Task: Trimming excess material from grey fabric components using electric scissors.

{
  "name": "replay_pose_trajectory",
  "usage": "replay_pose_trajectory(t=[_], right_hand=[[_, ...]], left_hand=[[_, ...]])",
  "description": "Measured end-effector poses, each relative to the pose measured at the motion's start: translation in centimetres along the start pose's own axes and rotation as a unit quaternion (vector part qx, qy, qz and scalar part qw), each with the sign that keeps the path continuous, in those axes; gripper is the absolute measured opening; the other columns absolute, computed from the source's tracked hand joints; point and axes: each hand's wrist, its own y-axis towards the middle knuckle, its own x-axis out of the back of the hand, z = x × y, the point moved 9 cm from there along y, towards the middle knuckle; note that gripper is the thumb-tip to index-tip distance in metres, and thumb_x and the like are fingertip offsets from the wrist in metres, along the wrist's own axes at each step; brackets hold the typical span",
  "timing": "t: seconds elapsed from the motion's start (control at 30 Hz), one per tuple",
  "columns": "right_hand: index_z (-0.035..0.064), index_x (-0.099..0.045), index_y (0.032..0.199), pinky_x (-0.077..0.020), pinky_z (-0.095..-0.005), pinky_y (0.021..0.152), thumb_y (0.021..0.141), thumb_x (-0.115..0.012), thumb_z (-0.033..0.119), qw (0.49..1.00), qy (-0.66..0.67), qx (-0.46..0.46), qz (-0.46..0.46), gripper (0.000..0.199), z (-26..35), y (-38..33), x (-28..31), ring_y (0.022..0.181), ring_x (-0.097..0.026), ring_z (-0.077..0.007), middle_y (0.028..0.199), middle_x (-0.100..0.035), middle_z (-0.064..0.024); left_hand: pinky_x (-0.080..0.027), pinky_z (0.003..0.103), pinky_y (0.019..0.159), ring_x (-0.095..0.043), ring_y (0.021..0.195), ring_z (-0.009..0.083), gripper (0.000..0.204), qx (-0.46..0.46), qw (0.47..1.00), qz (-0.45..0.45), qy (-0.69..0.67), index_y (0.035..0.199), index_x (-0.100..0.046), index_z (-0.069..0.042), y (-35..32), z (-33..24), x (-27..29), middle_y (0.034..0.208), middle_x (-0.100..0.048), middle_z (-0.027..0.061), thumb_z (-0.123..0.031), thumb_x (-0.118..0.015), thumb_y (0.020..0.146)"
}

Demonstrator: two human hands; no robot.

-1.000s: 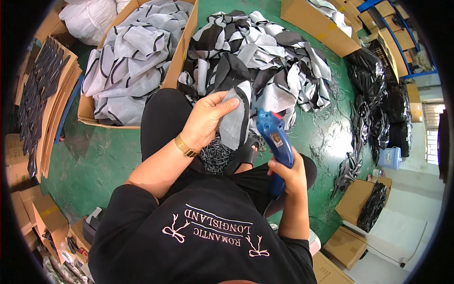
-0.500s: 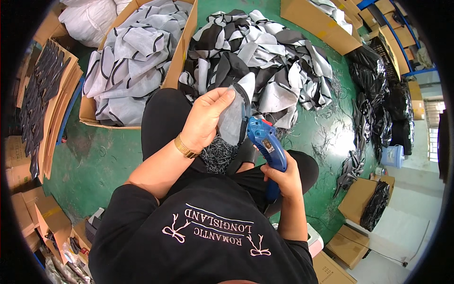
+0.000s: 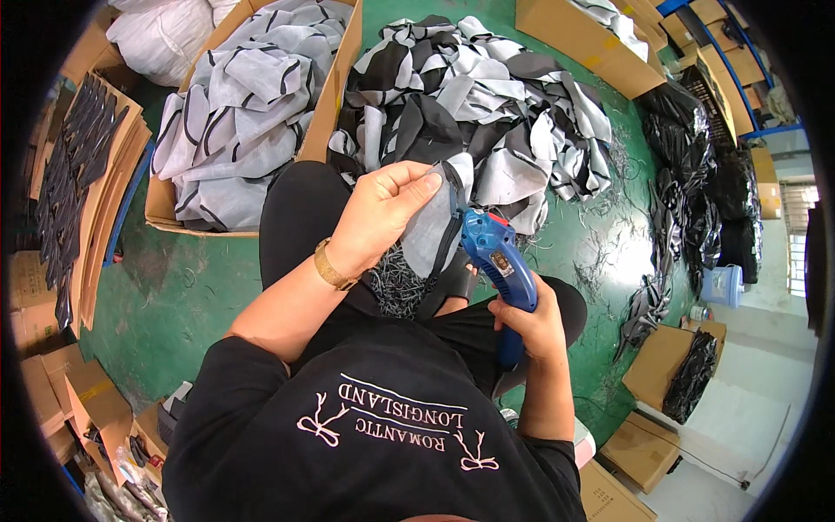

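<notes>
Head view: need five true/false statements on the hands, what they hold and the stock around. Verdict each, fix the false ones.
1. The right hand grips a blue handheld plastic tool with a red part near its head. True.
2. The left hand is empty. False: it pinches a curved grey fabric piece with a black strip.
3. The gold-coloured metal wristband is on the right wrist. False: it is on the left.
4. A large open brown cardboard box of grey fabric stands left of a loose grey-and-black fabric heap. True.
5. The floor is red. False: it is green.
</notes>
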Motion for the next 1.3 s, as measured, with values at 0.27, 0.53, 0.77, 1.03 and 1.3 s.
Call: replay_pose_trajectory(t=[0.27,0.53,0.77,1.03,1.3], right_hand=[[-0.0011,-0.057,0.104,-0.0462,-0.0249,0.052,0.071,-0.073,0.004,0.998,-0.046,-0.013,0.044,0.037,-0.3,-0.3,0.6,0.058,-0.056,-0.0097,0.077,-0.058,-0.0028],[-0.0020,-0.057,0.106,-0.0464,-0.0254,0.052,0.070,-0.072,0.003,0.999,-0.031,-0.003,0.037,0.039,-0.1,-0.6,0.0,0.057,-0.056,-0.0104,0.075,-0.058,-0.0030],[-0.0046,-0.055,0.098,-0.0473,-0.0263,0.051,0.067,-0.070,-0.002,0.999,0.014,-0.013,0.035,0.035,-0.1,-0.5,0.0,0.056,-0.057,-0.0139,0.074,-0.058,-0.0056],[-0.0050,-0.055,0.099,-0.0467,-0.0262,0.051,0.067,-0.070,-0.003,0.999,-0.003,0.000,0.039,0.035,0.5,-0.2,0.2,0.055,-0.056,-0.0138,0.073,-0.058,-0.0057],[-0.0052,-0.055,0.101,-0.0470,-0.0269,0.052,0.067,-0.070,0.002,0.999,0.022,0.047,0.015,0.038,1.9,1.2,0.3,0.056,-0.056,-0.0149,0.071,-0.057,-0.0069]], left_hand=[[-0.044,0.019,0.072,-0.054,0.079,0.0023,0.017,0.006,1.000,0.015,0.010,0.102,-0.066,0.001,0.0,-0.7,-0.1,0.088,-0.065,-0.0020,-0.012,-0.063,0.091],[-0.047,0.020,0.076,-0.058,0.083,0.0046,0.018,-0.022,1.000,0.001,-0.008,0.105,-0.064,0.002,0.0,-1.3,-0.3,0.093,-0.066,0.0015,-0.008,-0.063,0.090],[-0.048,0.020,0.077,-0.059,0.084,0.0048,0.019,-0.025,0.999,0.020,-0.013,0.106,-0.063,0.002,-0.2,-1.4,-0.8,0.094,-0.066,0.0022,-0.008,-0.062,0.090],[-0.043,0.018,0.069,-0.053,0.076,0.0015,0.017,0.009,0.993,0.039,0.110,0.103,-0.066,0.001,-0.5,-1.7,-0.7,0.087,-0.064,-0.0023,-0.010,-0.062,0.090],[-0.041,0.017,0.070,-0.051,0.078,0.0006,0.013,0.054,0.986,0.069,0.140,0.099,-0.065,-0.001,-0.5,-0.7,-1.0,0.087,-0.061,-0.0048,-0.010,-0.060,0.092]])
